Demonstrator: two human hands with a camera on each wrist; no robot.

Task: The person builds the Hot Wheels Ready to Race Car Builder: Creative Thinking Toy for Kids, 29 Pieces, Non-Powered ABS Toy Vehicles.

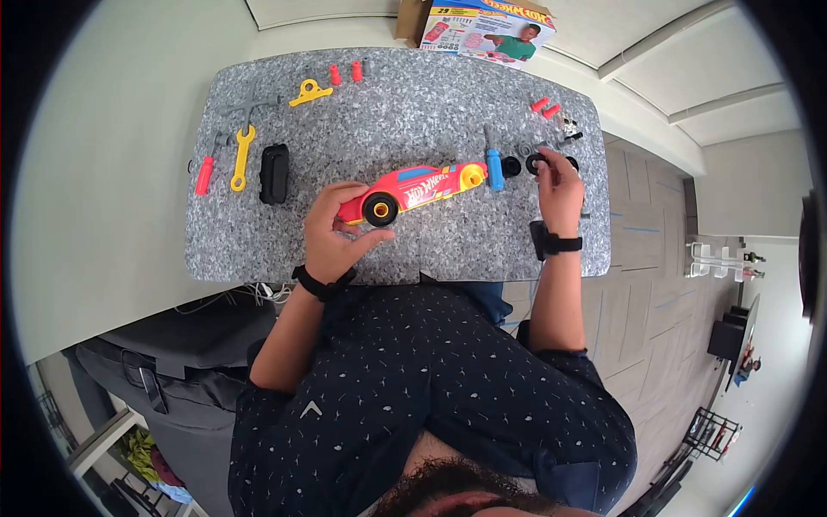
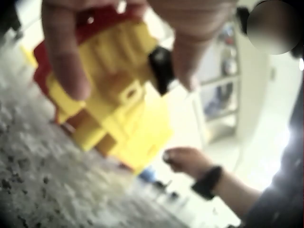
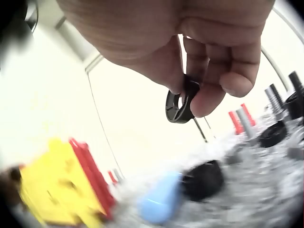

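My left hand (image 1: 338, 231) grips the rear end of the red toy car (image 1: 420, 193), which has a black wheel (image 1: 380, 209) near that hand and a bare yellow hub (image 1: 472, 177) at the other end. In the left wrist view the car's yellow underside (image 2: 118, 99) faces the camera, between finger and thumb. My right hand (image 1: 562, 189) pinches a black ring-shaped wheel (image 3: 179, 105) between thumb and fingertips, above the table. Below it in the right wrist view lie another black wheel (image 3: 204, 180) and the blue screwdriver handle (image 3: 160, 199).
On the speckled table (image 1: 396, 95) lie a yellow wrench (image 1: 242, 159), a black tray-like part (image 1: 275, 174), a yellow bracket (image 1: 310, 93), a red-handled tool (image 1: 205, 176) and red pieces (image 1: 335, 75). A printed box (image 1: 482, 33) stands beyond the far edge.
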